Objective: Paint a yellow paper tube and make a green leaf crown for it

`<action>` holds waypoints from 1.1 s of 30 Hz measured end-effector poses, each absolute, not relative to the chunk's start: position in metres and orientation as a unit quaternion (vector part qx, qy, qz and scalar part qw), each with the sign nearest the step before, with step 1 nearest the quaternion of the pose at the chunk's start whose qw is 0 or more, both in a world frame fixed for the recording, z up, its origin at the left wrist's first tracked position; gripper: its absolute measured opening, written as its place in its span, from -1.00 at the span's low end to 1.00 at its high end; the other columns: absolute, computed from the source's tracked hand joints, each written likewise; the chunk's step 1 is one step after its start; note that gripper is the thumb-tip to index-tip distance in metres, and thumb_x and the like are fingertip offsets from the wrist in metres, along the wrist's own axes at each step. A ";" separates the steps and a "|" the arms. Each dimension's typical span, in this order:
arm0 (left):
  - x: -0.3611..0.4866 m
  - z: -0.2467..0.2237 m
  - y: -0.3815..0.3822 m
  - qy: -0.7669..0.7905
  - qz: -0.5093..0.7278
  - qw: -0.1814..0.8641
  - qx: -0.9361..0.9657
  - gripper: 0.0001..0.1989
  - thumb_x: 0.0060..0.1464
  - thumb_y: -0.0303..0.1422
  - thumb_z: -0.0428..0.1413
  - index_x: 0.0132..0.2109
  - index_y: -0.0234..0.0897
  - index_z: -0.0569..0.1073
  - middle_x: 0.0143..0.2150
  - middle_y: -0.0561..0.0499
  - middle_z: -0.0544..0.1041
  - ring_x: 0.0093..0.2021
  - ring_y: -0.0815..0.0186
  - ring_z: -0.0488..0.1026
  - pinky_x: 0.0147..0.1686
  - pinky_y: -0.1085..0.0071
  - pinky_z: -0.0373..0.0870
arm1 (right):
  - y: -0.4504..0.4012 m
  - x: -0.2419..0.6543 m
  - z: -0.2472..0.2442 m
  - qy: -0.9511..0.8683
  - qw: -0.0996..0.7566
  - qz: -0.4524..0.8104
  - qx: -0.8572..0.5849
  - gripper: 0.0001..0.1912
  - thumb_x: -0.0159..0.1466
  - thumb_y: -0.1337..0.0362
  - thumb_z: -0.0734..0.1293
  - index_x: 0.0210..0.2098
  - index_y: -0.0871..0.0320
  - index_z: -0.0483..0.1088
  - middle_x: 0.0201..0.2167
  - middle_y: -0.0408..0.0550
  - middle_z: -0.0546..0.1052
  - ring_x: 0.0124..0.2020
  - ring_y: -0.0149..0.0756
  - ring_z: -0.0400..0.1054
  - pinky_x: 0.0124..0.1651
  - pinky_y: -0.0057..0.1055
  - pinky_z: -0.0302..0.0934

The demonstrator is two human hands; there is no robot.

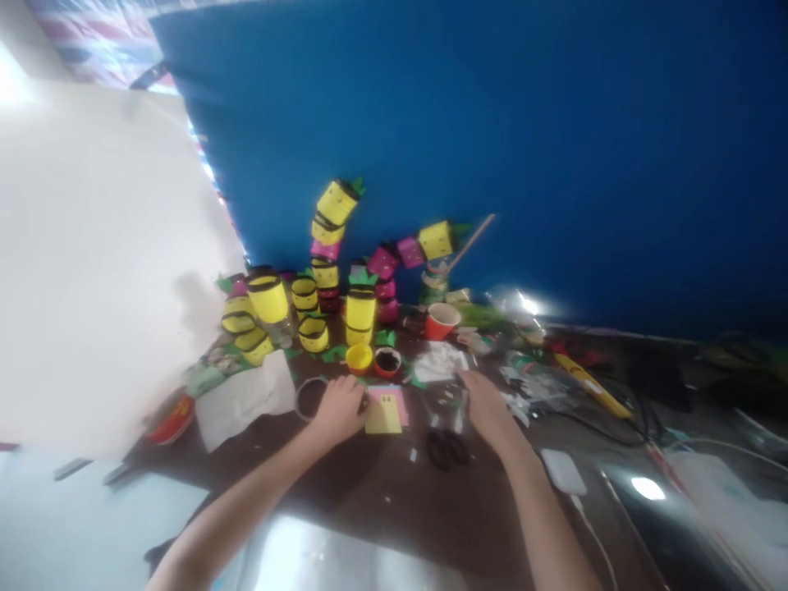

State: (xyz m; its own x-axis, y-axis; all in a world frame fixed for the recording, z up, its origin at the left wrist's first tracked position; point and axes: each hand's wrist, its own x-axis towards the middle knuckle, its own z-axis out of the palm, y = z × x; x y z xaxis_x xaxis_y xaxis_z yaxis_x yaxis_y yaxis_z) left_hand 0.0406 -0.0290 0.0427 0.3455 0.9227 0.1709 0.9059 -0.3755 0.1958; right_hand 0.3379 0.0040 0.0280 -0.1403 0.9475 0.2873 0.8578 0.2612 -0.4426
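Note:
My left hand [341,409] rests at the left edge of a small stack of yellow and pink paper [382,415]. Its fingers are curled around something dark and too small to make out. My right hand [483,402] is over the table to the right of black-handled scissors [447,449], fingers pointing inward; blur hides whether they hold anything. Beyond the paper stand a small yellow cup [359,358] and a red cup with dark contents [387,362]. A crumpled white tissue [441,362] lies just beyond my right hand. A dark ring [311,399] is left of my left hand.
Several yellow and magenta decorated cups [360,316] stand or are stacked at the back, before a blue wall. A red cup [442,321], a yellow cutter [592,386], cables and a white device [563,472] lie to the right. White paper [249,400] is at left.

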 end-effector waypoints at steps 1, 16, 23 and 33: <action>0.044 0.041 -0.033 0.571 0.124 0.032 0.811 -0.78 0.09 -0.28 -0.02 -0.26 -0.34 0.41 -0.24 -0.16 0.38 -0.19 0.13 0.32 -0.20 0.21 0.23 | -0.002 0.337 0.028 -0.747 0.251 0.075 -0.610 -0.57 0.08 0.53 0.05 -0.13 0.29 0.36 -0.14 0.24 0.39 -0.06 -0.05 0.26 -0.01 -0.09 0.12; 0.060 0.031 -0.044 0.598 0.291 0.290 0.688 -0.90 -0.02 -0.36 0.07 -0.41 -0.32 0.37 -0.34 -0.03 0.41 -0.21 0.25 0.34 -0.18 0.35 0.26 | -0.095 0.288 0.010 -0.701 0.213 0.099 -0.673 -0.90 0.11 0.29 0.24 -0.50 0.18 0.29 -0.39 0.12 0.34 -0.30 -0.11 0.29 -0.17 -0.22 0.22; 0.058 0.033 -0.037 0.544 0.356 0.420 0.633 -0.75 -0.06 -0.50 0.03 -0.17 -0.37 0.44 -0.28 -0.06 0.52 -0.31 0.31 0.42 -0.33 0.44 0.36 | -0.104 0.304 0.021 -0.638 0.261 0.156 -0.707 -0.84 0.13 0.25 0.15 -0.43 0.19 0.29 -0.31 0.23 0.38 -0.27 -0.04 0.35 -0.20 -0.18 0.23; 0.049 0.020 -0.021 0.481 0.368 0.499 0.620 -0.63 -0.12 -0.51 0.07 -0.08 -0.36 0.44 -0.18 -0.06 0.49 -0.26 0.34 0.39 -0.26 0.45 0.33 | -0.103 0.301 0.026 -0.532 0.360 0.396 -0.657 -0.61 0.11 0.00 0.21 -0.28 0.21 0.29 -0.47 0.02 0.51 -0.47 -0.22 0.43 -0.45 -0.34 0.30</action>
